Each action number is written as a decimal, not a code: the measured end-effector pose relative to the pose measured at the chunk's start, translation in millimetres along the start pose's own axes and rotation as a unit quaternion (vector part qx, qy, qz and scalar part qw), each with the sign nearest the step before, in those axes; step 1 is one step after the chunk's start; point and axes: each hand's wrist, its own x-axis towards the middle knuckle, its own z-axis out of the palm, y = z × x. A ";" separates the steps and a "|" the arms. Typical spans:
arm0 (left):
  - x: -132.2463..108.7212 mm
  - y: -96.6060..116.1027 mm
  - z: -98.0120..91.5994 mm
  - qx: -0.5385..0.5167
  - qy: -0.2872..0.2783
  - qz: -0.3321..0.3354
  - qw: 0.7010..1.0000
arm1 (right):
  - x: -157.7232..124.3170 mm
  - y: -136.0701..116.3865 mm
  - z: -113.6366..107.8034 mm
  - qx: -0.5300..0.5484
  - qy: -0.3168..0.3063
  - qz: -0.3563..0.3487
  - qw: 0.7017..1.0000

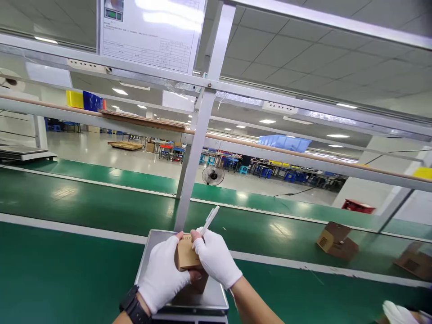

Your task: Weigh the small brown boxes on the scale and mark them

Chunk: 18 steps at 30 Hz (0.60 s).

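A small brown cardboard box (187, 255) with dark printing along its far edge is tilted above the metal plate of a weighing scale (216, 297). My left hand (164, 274), in a white glove with bare fingertips, is wrapped round the box's left side and front. In my right hand (218, 258), gloved the same way, is a white pen (211, 218), its upper end pointing up and to the right. The right fingers rest at the box's top right edge. The pen's tip is hidden behind them.
Behind the scale runs a green conveyor belt (135, 216), with an open cardboard box (337, 243) and another blurred box (415, 261) to the right. A metal post (194, 166) rises just beyond the scale. Another person's gloved hand (400, 312) shows at lower right.
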 end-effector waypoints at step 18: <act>2.0 -1.8 1.8 0.018 0.002 0.008 1.000 | -0.2 1.3 3.9 -0.043 0.007 0.010 0.999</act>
